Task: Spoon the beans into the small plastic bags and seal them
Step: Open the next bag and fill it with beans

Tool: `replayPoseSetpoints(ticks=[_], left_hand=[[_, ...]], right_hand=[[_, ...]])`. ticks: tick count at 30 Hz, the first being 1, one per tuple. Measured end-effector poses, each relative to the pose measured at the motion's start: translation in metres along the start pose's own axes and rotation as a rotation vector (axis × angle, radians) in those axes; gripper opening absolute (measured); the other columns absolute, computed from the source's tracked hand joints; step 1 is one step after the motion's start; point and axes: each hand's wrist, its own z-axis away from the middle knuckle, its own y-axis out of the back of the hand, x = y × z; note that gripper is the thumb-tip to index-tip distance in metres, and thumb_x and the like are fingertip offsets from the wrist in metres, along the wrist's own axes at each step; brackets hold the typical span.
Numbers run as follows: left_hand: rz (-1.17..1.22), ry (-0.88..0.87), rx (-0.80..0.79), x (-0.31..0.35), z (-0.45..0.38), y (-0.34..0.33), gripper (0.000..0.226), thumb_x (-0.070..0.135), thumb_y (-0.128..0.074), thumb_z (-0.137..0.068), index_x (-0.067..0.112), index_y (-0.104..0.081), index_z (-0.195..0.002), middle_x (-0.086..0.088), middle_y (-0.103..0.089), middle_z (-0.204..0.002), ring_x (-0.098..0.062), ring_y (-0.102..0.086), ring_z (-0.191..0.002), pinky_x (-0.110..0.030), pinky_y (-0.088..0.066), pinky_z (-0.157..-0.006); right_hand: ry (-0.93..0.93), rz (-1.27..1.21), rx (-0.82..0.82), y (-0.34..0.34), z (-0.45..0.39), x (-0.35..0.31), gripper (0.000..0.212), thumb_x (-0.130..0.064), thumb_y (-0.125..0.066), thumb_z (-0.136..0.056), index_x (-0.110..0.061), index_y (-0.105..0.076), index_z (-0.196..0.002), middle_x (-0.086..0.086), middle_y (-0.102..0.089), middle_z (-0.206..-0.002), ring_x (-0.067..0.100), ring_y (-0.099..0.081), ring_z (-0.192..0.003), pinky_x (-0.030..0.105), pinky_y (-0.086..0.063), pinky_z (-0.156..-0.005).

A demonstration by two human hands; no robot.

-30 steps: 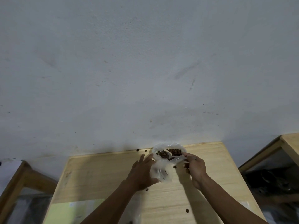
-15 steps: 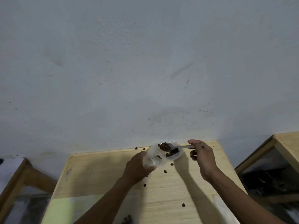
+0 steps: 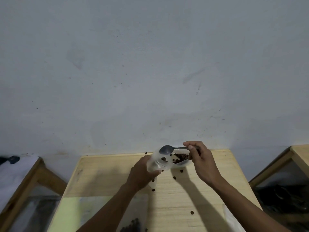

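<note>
Spoon is now being held above the bag mouth, lower centre of frame, bowl looking empty. Half a second earlier it was loaded with beans and sitting over the container. A few beans are now showing inside the bag, so one scoop is judged as delivered.

Right hand: handle is being pinched between thumb and curled fingers, just right of the spoon bowl. Left hand: bag is being gripped from the side, fingers wrapped round it, opening being kept tilted toward the spoon. Exact finger spread on the far side of the bag cannot be told.

Bean container is sitting on the table just behind and right of the bag, touching or nearly touching it, partly hidden by the right hand.

Against one second ago: the bag was being handled by both hands with no spoon visible; now the spoon is out and working. The left hand is being held slightly lower and more to the left of the bag.

Strays are being scattered on the table: near the left hand, below the container, one lower right of centre. Their count looks about the same as half a second ago. A dark bean pile is partly visible at the bottom edge.

Bag is looking far from full; more scoops are likely needed before sealing.
</note>
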Motion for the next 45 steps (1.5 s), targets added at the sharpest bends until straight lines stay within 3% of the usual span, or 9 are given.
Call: replayPoseSetpoints(ticks=[4,8,13,21,27,31,37,41,45], left_hand=[[0.028,-0.015,0.046,-0.003,0.01,0.005,0.044,0.041,-0.079,-0.068,0.036,-0.052,-0.103,0.011,-0.067,-0.093,-0.01,-0.067,-0.08,-0.041,-0.055,-0.081],[0.069,0.01,0.095,-0.017,0.021,0.011,0.049,0.037,-0.084,-0.073,0.025,-0.053,-0.11,0.011,-0.066,-0.095,0.007,-0.066,-0.07,-0.009,-0.048,-0.069],[0.043,0.019,0.137,-0.035,0.029,0.015,0.069,0.057,-0.079,-0.067,0.022,-0.055,-0.121,0.003,-0.069,-0.109,-0.017,-0.068,-0.091,-0.035,-0.055,-0.085],[0.06,-0.014,0.182,-0.031,0.032,0.012,0.063,0.043,-0.083,-0.07,0.019,-0.057,-0.122,0.007,-0.065,-0.109,-0.015,-0.062,-0.096,-0.029,-0.05,-0.081],[0.091,0.003,0.158,-0.028,0.031,0.008,0.065,0.045,-0.083,-0.071,0.021,-0.055,-0.125,0.008,-0.065,-0.113,-0.012,-0.061,-0.101,-0.028,-0.048,-0.087],[0.092,-0.001,0.145,-0.025,0.032,0.004,0.066,0.048,-0.081,-0.069,0.025,-0.054,-0.124,0.008,-0.067,-0.11,-0.01,-0.063,-0.1,-0.024,-0.044,-0.083],[0.084,-0.035,0.129,-0.008,0.031,0.001,0.053,0.041,-0.084,-0.07,0.032,-0.056,-0.115,0.016,-0.063,-0.107,-0.002,-0.064,-0.089,-0.024,-0.05,-0.078],[0.048,-0.148,0.073,0.017,0.031,0.003,0.047,0.013,-0.082,-0.075,0.043,-0.046,-0.08,0.025,-0.063,-0.069,0.016,-0.059,-0.069,-0.009,-0.048,-0.062],[0.002,-0.208,0.077,0.022,0.029,0.006,0.039,0.036,-0.081,-0.074,0.028,-0.057,-0.104,0.016,-0.055,-0.096,0.0,-0.053,-0.09,-0.024,-0.047,-0.082]], right_hand=[[-0.098,-0.102,0.124,0.005,-0.006,0.004,0.021,-0.016,-0.046,-0.102,-0.019,-0.066,-0.107,0.001,-0.063,-0.083,0.01,-0.055,-0.061,0.017,-0.045,-0.06],[-0.322,-0.202,0.231,0.014,-0.006,0.028,0.018,-0.016,-0.046,-0.102,-0.012,-0.063,-0.105,0.002,-0.058,-0.089,0.017,-0.05,-0.057,0.028,-0.042,-0.059],[-0.542,-0.105,0.12,0.018,0.013,0.078,0.019,-0.018,-0.048,-0.101,-0.007,-0.062,-0.106,0.014,-0.062,-0.091,0.019,-0.05,-0.055,0.03,-0.039,-0.056],[-0.68,-0.036,0.026,0.012,0.03,0.116,0.018,-0.013,-0.048,-0.101,-0.006,-0.063,-0.094,0.015,-0.061,-0.082,0.022,-0.049,-0.058,0.027,-0.038,-0.051],[-0.707,0.044,0.034,0.015,0.03,0.125,0.015,-0.007,-0.059,-0.095,0.007,-0.058,-0.1,0.018,-0.064,-0.066,0.026,-0.055,-0.048,0.032,-0.051,-0.048],[-0.72,0.189,0.006,0.023,0.031,0.116,0.029,-0.023,-0.07,-0.089,-0.006,-0.051,-0.105,0.013,-0.06,-0.058,0.017,-0.048,-0.032,0.02,-0.037,-0.034],[-0.531,0.008,-0.206,0.007,0.02,0.079,0.025,-0.033,-0.07,-0.089,-0.011,-0.068,-0.102,0.011,-0.069,-0.072,0.016,-0.059,-0.056,0.03,-0.049,-0.056],[-0.37,0.009,-0.409,-0.018,0.016,0.038,0.027,-0.038,-0.074,-0.084,-0.025,-0.07,-0.107,0.001,-0.072,-0.089,0.008,-0.067,-0.079,0.02,-0.049,-0.066],[-0.291,0.031,-0.313,-0.032,0.007,0.026,0.021,-0.029,-0.071,-0.088,-0.007,-0.072,-0.088,0.002,-0.067,-0.076,0.01,-0.062,-0.071,0.024,-0.046,-0.066]])
